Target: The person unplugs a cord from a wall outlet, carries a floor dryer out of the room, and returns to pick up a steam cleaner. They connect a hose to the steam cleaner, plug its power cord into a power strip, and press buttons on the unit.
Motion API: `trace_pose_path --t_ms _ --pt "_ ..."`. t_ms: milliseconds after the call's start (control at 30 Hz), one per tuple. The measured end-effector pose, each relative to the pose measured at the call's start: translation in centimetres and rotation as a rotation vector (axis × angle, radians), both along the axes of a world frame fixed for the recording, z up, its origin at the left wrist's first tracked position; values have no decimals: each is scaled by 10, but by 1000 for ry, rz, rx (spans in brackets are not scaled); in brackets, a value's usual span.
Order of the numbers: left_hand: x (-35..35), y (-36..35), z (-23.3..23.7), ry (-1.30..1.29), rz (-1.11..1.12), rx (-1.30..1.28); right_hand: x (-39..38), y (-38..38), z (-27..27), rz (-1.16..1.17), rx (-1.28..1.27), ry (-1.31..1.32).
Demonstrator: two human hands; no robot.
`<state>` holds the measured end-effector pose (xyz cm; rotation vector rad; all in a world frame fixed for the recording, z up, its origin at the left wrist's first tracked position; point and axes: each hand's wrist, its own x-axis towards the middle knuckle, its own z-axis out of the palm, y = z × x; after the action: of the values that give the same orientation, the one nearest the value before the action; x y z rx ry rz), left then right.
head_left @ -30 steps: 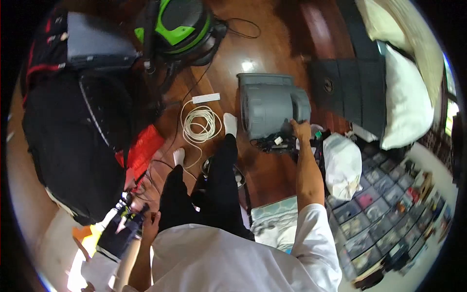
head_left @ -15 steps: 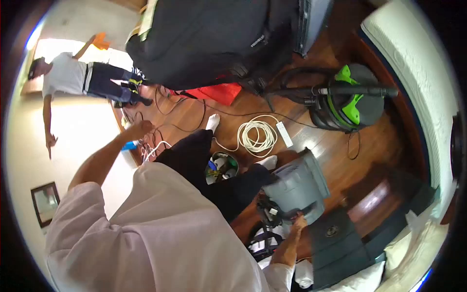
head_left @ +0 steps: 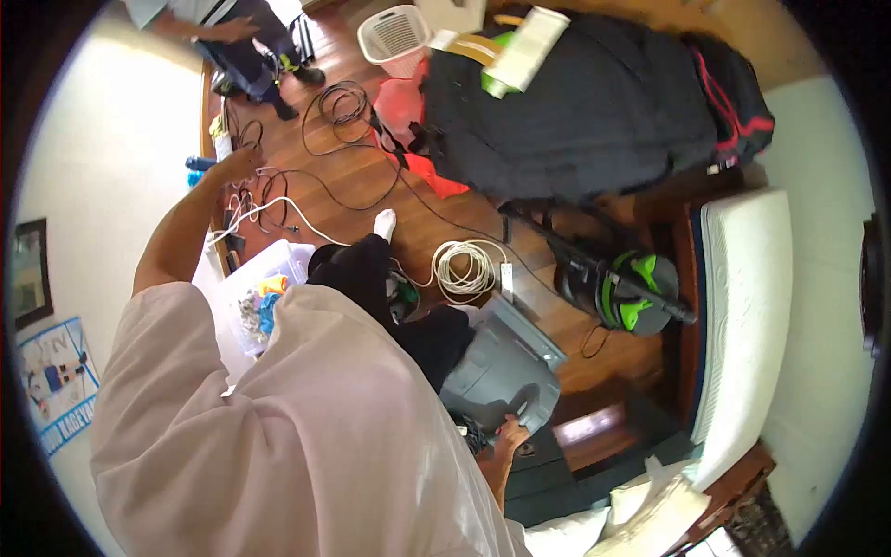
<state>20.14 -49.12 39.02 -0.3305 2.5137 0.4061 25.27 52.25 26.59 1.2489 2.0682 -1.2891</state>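
A grey plastic bin (head_left: 487, 367) stands beside my right leg on the wooden floor. My right hand (head_left: 511, 432) is closed on its rim or handle. My left arm reaches out to the side, and my left hand (head_left: 241, 167) is above the cables (head_left: 269, 200) by the wall, near a blue bottle (head_left: 198, 170). The fingers of that hand are too blurred to make out. Next to my left leg is a clear plastic box (head_left: 292, 255) with orange and blue cloths in it.
A coiled white extension cord (head_left: 464, 269) lies ahead of my feet. Beyond it are a black-and-green vacuum cleaner (head_left: 640, 292) and a large black covered object (head_left: 566, 111). A white basket (head_left: 394, 37) and another person (head_left: 251, 46) are farther off. A mattress (head_left: 747, 316) lines the right side.
My view has swung, bringing the plastic box and white basket into sight. The grey bin, with my right hand on it, appears farther left. The other person's upper body has left the view.
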Motion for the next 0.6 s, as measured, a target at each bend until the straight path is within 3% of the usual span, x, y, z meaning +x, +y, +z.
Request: trace_pose_path --t_ms 33,67,100,133,200,233,267,367,467,600 --pt "11 -14 -1 -30 163 44 -9 -10 18 71 -14 93" --pt "1 -10 35 -80 196 39 -15 -16 33 136 -29 179" --pt "6 -34 31 -112 -159 -140 -25 -15 42 161 -8 180" --pt "11 -60 26 -81 -507 -333 -33 -1 36 317 3 -73" --pt "13 -119 24 26 -770 -277 -44 -19 58 476 40 -337" --pt "15 -140 31 68 -852 -255 -41 -45 81 389 140 -173" --pt "0 -143 60 -38 -206 -141 -45 -73 92 302 227 1" --pt "-15 -241 62 -164 148 -86 -65 -108 129 274 202 -7" --pt "-11 -330 75 136 506 126 -102 -195 195 219 176 -23" --pt "-14 -403 81 399 571 134 -140 -287 240 318 291 -66"
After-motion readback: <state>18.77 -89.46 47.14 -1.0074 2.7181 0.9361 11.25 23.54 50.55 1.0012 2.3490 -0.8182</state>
